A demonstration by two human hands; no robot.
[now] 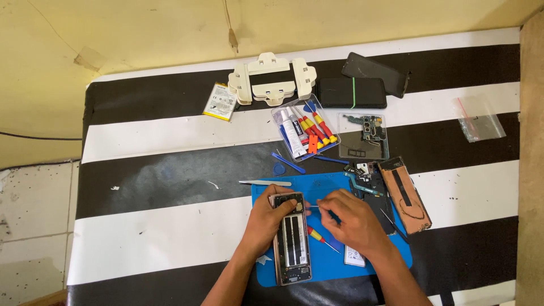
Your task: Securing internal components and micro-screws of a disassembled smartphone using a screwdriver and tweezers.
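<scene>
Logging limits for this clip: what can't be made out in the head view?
- Right hand: the thin tool in its grip is too small to identify.
- Opened phone: left edge hidden by the left hand.
- Small white part: partly under the right wrist.
- Both forearms: cut off by the bottom edge.

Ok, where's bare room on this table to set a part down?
The striped table's left half, left of the tweezers and left hand, is bare. So is the right end below the plastic bag. It is crowded around the blue mat and screwdriver tray.
</scene>
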